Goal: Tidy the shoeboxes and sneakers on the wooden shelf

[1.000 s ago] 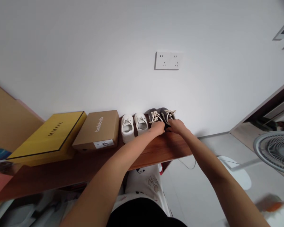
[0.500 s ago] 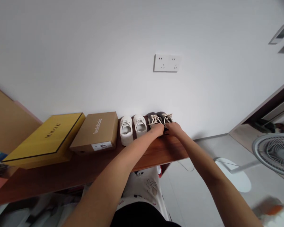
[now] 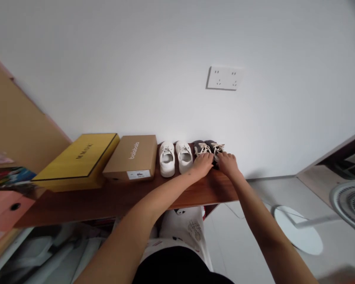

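On the reddish-brown wooden shelf (image 3: 204, 193), two dark sneakers with pale laces stand side by side, toes to the wall. My left hand (image 3: 203, 163) grips the heel end of the left dark sneaker (image 3: 198, 146). The right dark sneaker (image 3: 212, 144) is held at its heel by my right hand (image 3: 228, 163). Fingers of both hands are curled and partly hidden against the shoes. Just left of them stands a pair of white sneakers, one white sneaker (image 3: 167, 169) beside the brown box and the other white sneaker (image 3: 183, 146) closer to my left hand.
Left along the shelf lie a brown shoebox (image 3: 133, 157) and a yellow box (image 3: 79, 157). A pink box (image 3: 6, 209) is at far left. A wall socket (image 3: 225, 78) sits above the shoes. To the right stands a fan (image 3: 352, 203) with a round white base (image 3: 298, 230).
The camera view has turned left, so the boxes, shoes and socket appear farther right. Both hands remain at the dark sneakers, which look about the same on the shelf.
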The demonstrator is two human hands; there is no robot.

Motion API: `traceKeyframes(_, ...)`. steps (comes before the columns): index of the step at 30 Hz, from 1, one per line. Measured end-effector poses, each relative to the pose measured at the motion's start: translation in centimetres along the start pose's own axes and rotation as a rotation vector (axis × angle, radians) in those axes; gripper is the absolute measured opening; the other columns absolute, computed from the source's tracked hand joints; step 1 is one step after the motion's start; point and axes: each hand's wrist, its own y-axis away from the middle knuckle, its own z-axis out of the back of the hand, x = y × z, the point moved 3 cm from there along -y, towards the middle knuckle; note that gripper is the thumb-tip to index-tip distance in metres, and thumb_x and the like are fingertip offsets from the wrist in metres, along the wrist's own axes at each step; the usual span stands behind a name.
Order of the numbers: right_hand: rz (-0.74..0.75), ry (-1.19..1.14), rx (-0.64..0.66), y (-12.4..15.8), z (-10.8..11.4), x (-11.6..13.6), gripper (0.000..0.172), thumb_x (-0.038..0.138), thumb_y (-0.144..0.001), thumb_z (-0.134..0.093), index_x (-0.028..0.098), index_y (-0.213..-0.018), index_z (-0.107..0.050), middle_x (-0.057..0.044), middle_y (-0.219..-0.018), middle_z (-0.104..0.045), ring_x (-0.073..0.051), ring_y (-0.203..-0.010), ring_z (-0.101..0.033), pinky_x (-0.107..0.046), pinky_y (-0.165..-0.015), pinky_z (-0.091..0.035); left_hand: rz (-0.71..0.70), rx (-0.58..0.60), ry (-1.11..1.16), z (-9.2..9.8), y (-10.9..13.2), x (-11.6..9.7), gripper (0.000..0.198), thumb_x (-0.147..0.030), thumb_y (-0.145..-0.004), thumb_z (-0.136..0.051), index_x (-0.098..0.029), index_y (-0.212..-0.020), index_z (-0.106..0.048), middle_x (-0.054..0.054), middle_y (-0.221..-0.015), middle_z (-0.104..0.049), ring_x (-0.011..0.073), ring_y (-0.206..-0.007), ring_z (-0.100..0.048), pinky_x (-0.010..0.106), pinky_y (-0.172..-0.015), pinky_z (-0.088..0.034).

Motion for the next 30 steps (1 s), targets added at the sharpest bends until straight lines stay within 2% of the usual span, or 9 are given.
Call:
traceKeyframes(4, -0.047, -0.443, -0.188, 2.0, 1.4, 1.9, 0.032, 0.026, -0.093, -0.053, 0.013, -0.121, -0.062, -0.022, -0.123, -0.065, -0.033, -0.114, -0.060, -0.045, -0.099, -0.045, -0.029, -0.156, 0.198, 2.7, 6.7, 2.3, 0.032, -0.023, -0.095, -0.054, -0.017, -0.127, -0.054, 0.013, -0.125, -0.064, 0.0223, -0.118, -0.060, 0.035, -0.105, -0.045)
traceKeyframes(9, -0.012, -1.337, -0.149, 5.6, 0.5, 11.0, 0.039, 0.054, -0.084, -0.066, 0.019, -0.103, -0.066, -0.008, -0.098, -0.072, -0.022, -0.090, -0.065, -0.036, -0.086, -0.051, 0.138, -0.296, 0.476, 5.7, 17.9, 7.7, 0.016, -0.029, -0.096, -0.052, -0.020, -0.097, -0.065, 0.005, -0.095, -0.072, 0.0178, -0.090, -0.067, 0.030, -0.085, -0.051)
traceKeyframes(11, -0.104, -1.638, -0.029, 7.1, -0.8, 16.1, 0.043, 0.055, -0.074, -0.076, 0.020, -0.097, -0.066, -0.003, -0.087, -0.071, -0.018, -0.080, -0.064, -0.031, -0.079, -0.051, 0.281, -0.327, 0.532, 5.9, 22.4, 10.4, 0.025, -0.039, -0.094, -0.055, -0.020, -0.081, -0.063, 0.003, -0.079, -0.069, 0.0172, -0.077, -0.065, 0.029, -0.076, -0.050)
traceKeyframes(14, -0.329, -1.968, 0.278, 8.9, -2.8, 23.5, 0.036, 0.042, -0.071, -0.083, 0.021, -0.093, -0.065, -0.001, -0.084, -0.071, -0.013, -0.071, -0.063, -0.025, -0.069, -0.052, 0.525, -0.376, 0.675, 5.3, 28.6, 14.7, 0.041, -0.054, -0.091, -0.054, -0.019, -0.069, -0.058, 0.002, -0.065, -0.063, 0.0162, -0.066, -0.061, 0.029, -0.068, -0.048)
traceKeyframes(18, -0.635, -2.150, 0.741, 9.7, -3.8, 30.8, 0.026, 0.037, -0.085, -0.073, 0.018, -0.098, -0.061, -0.008, -0.094, -0.070, -0.013, -0.075, -0.067, -0.023, -0.064, -0.056, 0.859, -0.727, 1.005, 5.9, 35.2, 21.1, 0.041, -0.060, -0.080, -0.065, -0.019, -0.085, -0.060, 0.001, -0.074, -0.061, 0.0148, -0.070, -0.061, 0.029, -0.070, -0.051)
traceKeyframes(21, -0.823, -2.137, 0.897, 8.8, -3.4, 34.2, 0.047, 0.052, -0.087, -0.068, 0.015, -0.115, -0.055, -0.013, -0.102, -0.064, -0.019, -0.086, -0.068, -0.028, -0.066, -0.060, 1.072, -1.028, 1.265, 8.0, 38.2, 26.0, 0.039, -0.051, -0.075, -0.075, -0.022, -0.093, -0.056, 0.000, -0.085, -0.059, 0.0127, -0.078, -0.061, 0.029, -0.076, -0.051)
traceKeyframes(24, -0.921, -2.110, 0.867, 7.1, -2.9, 36.1, 0.064, 0.063, -0.084, -0.067, 0.018, -0.124, -0.049, -0.012, -0.106, -0.060, -0.022, -0.095, -0.066, -0.033, -0.070, -0.060, 1.240, -1.198, 1.404, 10.5, 39.1, 30.4, 0.034, -0.046, -0.079, -0.074, -0.024, -0.093, -0.053, 0.000, -0.089, -0.055, 0.0115, -0.080, -0.059, 0.029, -0.077, -0.051)
traceKeyframes(27, -0.994, -2.077, 0.761, 5.5, -2.7, 37.3, 0.062, 0.066, -0.079, -0.069, 0.021, -0.119, -0.050, -0.009, -0.103, -0.059, -0.023, -0.097, -0.064, -0.038, -0.076, -0.060, 1.379, -1.241, 1.453, 12.2, 38.9, 33.6, 0.036, -0.044, -0.078, -0.075, -0.024, -0.093, -0.049, -0.003, -0.085, -0.048, 0.0090, -0.071, -0.053, 0.029, -0.072, -0.051)
traceKeyframes(30, -1.068, -2.040, 0.616, 4.8, -2.6, 38.1, 0.049, 0.061, -0.079, -0.070, 0.022, -0.104, -0.054, -0.005, -0.094, -0.060, -0.021, -0.094, -0.063, -0.039, -0.077, -0.059, 1.440, -1.239, 1.493, 12.5, 38.2, 34.9, 0.034, -0.037, -0.077, -0.074, -0.023, -0.091, -0.047, -0.005, -0.080, -0.045, 0.0065, -0.061, -0.045, 0.025, -0.064, -0.048)
